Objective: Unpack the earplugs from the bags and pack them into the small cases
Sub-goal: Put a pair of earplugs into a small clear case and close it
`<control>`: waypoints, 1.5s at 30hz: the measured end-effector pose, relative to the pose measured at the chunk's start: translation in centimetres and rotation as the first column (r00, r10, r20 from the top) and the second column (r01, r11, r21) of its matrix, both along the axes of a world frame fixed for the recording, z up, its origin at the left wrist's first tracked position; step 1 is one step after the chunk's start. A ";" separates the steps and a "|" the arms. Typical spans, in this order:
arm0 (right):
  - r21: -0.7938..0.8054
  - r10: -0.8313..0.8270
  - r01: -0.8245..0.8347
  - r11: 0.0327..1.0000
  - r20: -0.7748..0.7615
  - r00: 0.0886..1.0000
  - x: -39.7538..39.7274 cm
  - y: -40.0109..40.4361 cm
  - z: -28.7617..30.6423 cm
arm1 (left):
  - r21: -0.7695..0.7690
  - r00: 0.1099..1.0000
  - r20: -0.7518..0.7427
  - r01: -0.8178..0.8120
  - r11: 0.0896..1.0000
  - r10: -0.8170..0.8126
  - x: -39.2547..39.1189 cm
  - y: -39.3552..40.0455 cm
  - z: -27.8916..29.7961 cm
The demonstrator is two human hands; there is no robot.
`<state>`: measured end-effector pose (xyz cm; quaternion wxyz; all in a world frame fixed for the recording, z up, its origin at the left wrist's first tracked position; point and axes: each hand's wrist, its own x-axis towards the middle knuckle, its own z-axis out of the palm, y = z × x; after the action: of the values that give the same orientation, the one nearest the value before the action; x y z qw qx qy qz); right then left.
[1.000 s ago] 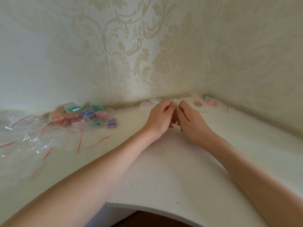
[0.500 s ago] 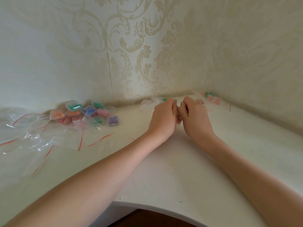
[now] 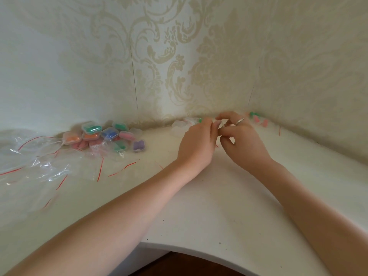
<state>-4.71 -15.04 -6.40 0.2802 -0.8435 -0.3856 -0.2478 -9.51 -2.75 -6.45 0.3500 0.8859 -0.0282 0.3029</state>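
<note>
Clear bag (image 3: 221, 127): pinched between your hands at the table's far corner.
Left hand (image 3: 196, 144): fingers curled onto it.
Right hand (image 3: 242, 143): likewise.
Filled cases (image 3: 105, 135): piled far left.
Loose earplugs (image 3: 258, 120): far right.

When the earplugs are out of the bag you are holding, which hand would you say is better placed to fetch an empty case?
Probably the left hand: the clear empty cases lie just beyond it near the wall, on its side of the pinched bag. The right hand would have to cross over.
</note>
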 end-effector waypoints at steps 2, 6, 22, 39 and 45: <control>0.076 0.012 -0.005 0.997 -0.086 0.996 -0.2 0.3 -0.1 | 0.091 0.997 0.071 0.019 0.996 -0.026 0.2 -0.2 -0.1; 0.155 0.099 -0.047 0.987 -0.344 0.934 -0.6 0.4 0.0 | 0.170 0.970 0.214 0.080 0.982 -0.116 0.5 0.0 -0.5; 0.265 0.215 -0.099 0.959 -0.458 0.863 0.7 -0.3 -0.5 | -0.966 0.932 0.005 0.098 0.238 -0.363 2.2 1.7 0.2; 0.648 0.446 0.059 0.759 -0.584 0.679 -0.4 0.6 0.5 | -0.945 0.994 -0.077 -0.046 0.324 -0.083 1.9 2.2 1.5; 0.629 0.365 0.136 0.766 -0.599 0.713 -0.2 0.7 0.4 | -0.932 0.985 -0.119 -0.154 0.327 0.124 2.3 4.4 2.0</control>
<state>-4.89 -14.32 -5.96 0.6851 -0.7002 -0.2010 -0.0098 -7.17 1.64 -4.48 0.7679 0.5271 0.2310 0.2815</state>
